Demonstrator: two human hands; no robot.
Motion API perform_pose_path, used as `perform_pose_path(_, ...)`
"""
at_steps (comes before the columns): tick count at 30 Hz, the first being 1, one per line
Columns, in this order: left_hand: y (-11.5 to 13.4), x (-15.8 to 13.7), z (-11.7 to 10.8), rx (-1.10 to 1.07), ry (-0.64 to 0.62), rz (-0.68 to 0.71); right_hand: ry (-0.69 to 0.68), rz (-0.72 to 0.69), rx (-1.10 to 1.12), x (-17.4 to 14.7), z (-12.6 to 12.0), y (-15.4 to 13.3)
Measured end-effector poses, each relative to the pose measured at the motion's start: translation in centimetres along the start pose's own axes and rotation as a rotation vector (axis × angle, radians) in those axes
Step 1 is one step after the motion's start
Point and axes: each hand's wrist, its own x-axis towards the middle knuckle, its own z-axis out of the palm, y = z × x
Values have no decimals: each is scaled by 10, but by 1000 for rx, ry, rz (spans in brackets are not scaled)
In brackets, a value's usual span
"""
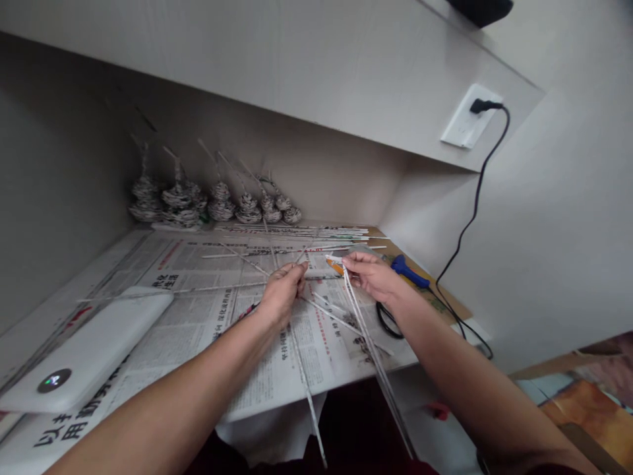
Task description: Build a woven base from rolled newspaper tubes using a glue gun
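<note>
My left hand [283,293] is closed, its fingers pinching crossed rolled-newspaper sticks where they meet; one stick [301,369] runs down past the table's front edge, and others fan out to the left and back. To its right, my right hand [372,276] pinches a pair of long thin paper sticks [368,343] near their upper end, and they hang down over the table edge. Just beside those fingertips lies an orange object [335,266], partly hidden. A few short sticks [341,322] rest on the newspaper [198,343] between and below the hands.
Several woven gourd-shaped pieces [247,210] stand along the back wall. A row of loose paper sticks [301,233] lies in front of them. At the right sits a blue-handled tool [409,272] with a black cord [475,204]. A white power bank [93,343] lies left.
</note>
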Motion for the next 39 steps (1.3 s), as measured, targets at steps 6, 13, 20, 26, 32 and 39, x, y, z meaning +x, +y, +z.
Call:
perform_pose_path(6,3,-6,4,-64,-78,-50,2,5,21,0,3,1)
perform_pose_path(13,3,-15,8,-55,-142,-217,-9,-4,-35,1,12,1)
perform_pose_path(20,-5,-18,10,-163,-253,-316,29,-22,-160,-3,29,6)
perform_pose_path(26,-4,-20,10,-237,-350,-334,28,2,-139,-5,39,7)
perform_pose_path(32,-6,-18,10,-218,-344,-336,1,39,-115,-7,45,4)
perform_pose_path(39,-11,-14,7,-211,-319,-306,-13,13,-204,-5,39,8)
